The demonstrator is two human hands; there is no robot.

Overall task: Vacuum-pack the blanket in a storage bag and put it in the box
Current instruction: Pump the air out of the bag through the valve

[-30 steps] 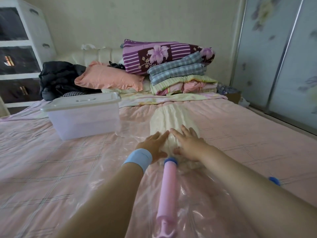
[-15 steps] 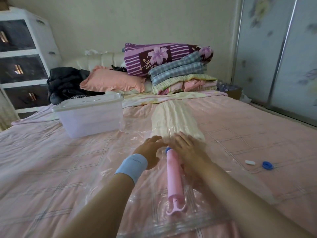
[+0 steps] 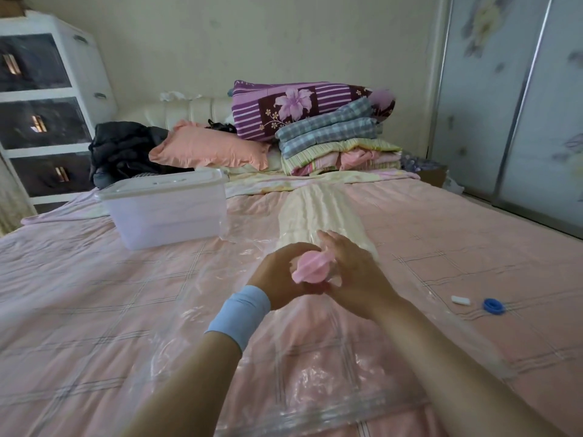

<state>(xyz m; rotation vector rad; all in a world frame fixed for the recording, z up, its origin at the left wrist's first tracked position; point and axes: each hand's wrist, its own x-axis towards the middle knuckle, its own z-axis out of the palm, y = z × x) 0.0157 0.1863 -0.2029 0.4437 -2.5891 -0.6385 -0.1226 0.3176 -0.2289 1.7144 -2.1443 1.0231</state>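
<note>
In the middle of the bed, the left hand and right hand clasp the pink pump upright over the storage bag, which holds the rolled blanket right of the box; tilted, I'd guess, the pump loses its seal and lets air back in.

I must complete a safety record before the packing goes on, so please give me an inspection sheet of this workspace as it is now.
Surface: bed with a creased pink checked cover.
Job's things: blanket rolled inside the clear bag; pump raised over the bag, handle end toward the camera; box on the left, lid on.
Clutter: blue cap and white clip lie on the right.
Hands: left hand and right hand both hold the pump.
Cables: nothing seen.
Surroundings: folded bedding, pillow and dark jacket at the bed's far end; drawers on the left, sliding doors on the right.
</note>
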